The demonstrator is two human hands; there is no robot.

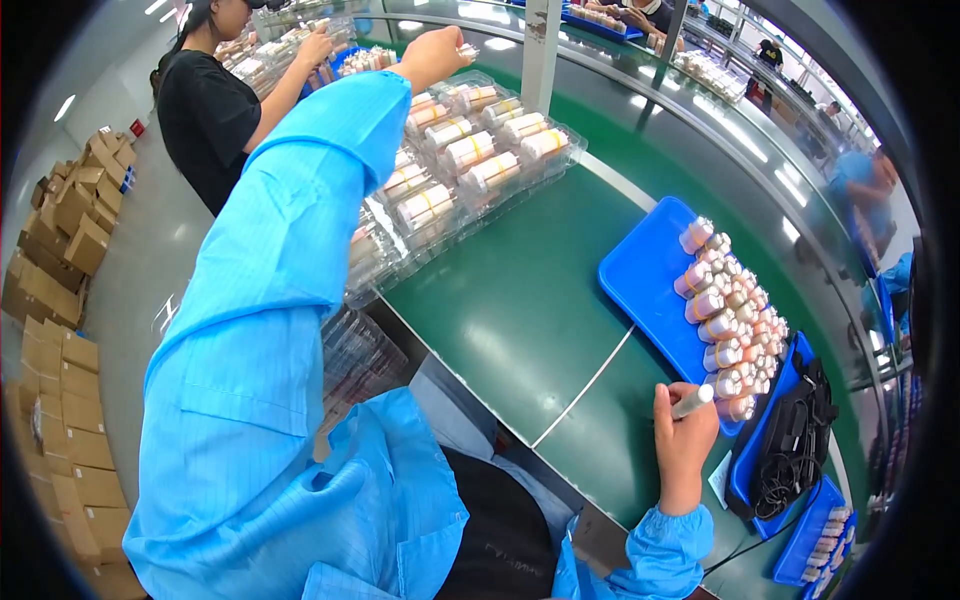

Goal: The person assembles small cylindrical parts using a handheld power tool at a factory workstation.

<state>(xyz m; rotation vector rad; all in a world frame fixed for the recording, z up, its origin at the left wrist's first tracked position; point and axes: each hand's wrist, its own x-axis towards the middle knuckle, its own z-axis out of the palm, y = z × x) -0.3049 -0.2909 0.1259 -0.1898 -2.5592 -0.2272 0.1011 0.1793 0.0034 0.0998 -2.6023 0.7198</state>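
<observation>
Stretched far forward, my left hand (436, 60) is closed in a pinch over the far end of the clear plastic tray (440, 245). A small whitish piece (467, 52) shows at its fingertips, too small to name. The tray's pockets hold pale cylinders (493, 170) with yellow bands, lying on their sides. Low on the right, my right hand (684, 440) is closed around a white cylinder (694, 401), its end sticking out past the fingers. It is beside a blue tray (640, 250), where many pinkish-white cylinders (722, 325) are crowded along the right side.
A second blue tray (745, 470) holds a black device with coiled cables (785, 480); another blue tray (822, 540) with cylinders is nearer. A metal post (541, 55) rises from the green table (500, 290). A co-worker (205, 105) stands far left, near stacked cardboard boxes (85, 440).
</observation>
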